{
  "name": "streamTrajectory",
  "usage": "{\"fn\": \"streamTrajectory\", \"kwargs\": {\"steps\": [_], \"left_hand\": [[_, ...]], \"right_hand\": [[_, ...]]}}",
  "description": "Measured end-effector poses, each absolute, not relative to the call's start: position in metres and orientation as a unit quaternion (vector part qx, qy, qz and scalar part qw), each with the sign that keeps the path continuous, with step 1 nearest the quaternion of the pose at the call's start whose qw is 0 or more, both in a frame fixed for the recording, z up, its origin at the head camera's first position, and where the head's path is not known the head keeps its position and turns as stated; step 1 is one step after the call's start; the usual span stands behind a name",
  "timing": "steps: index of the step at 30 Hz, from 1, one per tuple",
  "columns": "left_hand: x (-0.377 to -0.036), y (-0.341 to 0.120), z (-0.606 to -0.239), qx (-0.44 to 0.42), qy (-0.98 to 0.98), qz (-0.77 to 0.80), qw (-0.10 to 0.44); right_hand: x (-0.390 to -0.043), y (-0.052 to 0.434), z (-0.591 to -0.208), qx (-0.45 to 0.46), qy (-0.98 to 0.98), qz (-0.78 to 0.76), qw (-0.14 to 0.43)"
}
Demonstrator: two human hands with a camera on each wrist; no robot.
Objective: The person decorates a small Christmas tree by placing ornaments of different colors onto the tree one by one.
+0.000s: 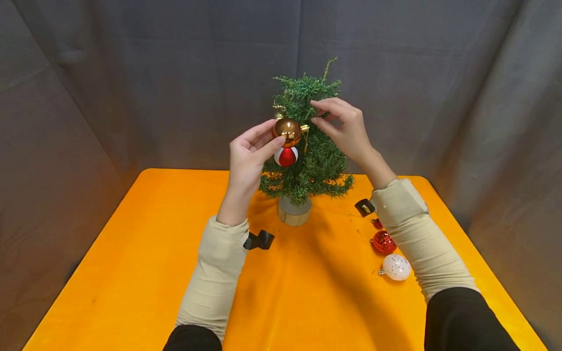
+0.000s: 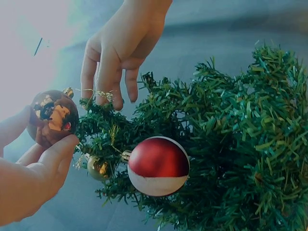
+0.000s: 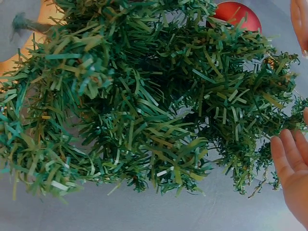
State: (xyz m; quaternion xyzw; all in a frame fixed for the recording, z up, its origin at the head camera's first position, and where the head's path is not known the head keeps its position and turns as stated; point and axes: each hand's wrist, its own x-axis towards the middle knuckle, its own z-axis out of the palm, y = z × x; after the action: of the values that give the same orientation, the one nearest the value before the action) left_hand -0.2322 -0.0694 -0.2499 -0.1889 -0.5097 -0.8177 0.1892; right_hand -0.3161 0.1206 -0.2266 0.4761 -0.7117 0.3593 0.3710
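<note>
Orange table [image 1: 131, 273]: hands hang bauble [image 1: 287, 130] (copper).

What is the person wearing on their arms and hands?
Long beige sleeves cover both forearms, with black cloth at the upper arms. A small black clip-like device sits at each wrist. The left hand and right hand are bare, no gloves.

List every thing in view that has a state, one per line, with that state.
Tree: upright in its pot on the table.
Copper bauble: held by the left hand, off the table.
Gold loop: pinched by the right hand at a branch.
Red-and-white bauble: hanging on the tree.
Small gold bauble: hanging on the tree.
Red glitter bauble: lying on the table.
White bauble: lying on the table.
</note>
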Motion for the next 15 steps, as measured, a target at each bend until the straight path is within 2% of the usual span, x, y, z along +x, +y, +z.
{"fn": "streamTrajectory", "kwargs": {"steps": [10,15], "left_hand": [[-0.235,-0.064,-0.246,-0.19,-0.506,-0.816,0.203],[-0.238,-0.062,-0.246,-0.185,-0.496,-0.824,0.203]], "right_hand": [[-0.309,0.122,-0.234,0.452,-0.688,0.383,0.419],[-0.297,0.117,-0.234,0.444,-0.675,0.41,0.423]]}}
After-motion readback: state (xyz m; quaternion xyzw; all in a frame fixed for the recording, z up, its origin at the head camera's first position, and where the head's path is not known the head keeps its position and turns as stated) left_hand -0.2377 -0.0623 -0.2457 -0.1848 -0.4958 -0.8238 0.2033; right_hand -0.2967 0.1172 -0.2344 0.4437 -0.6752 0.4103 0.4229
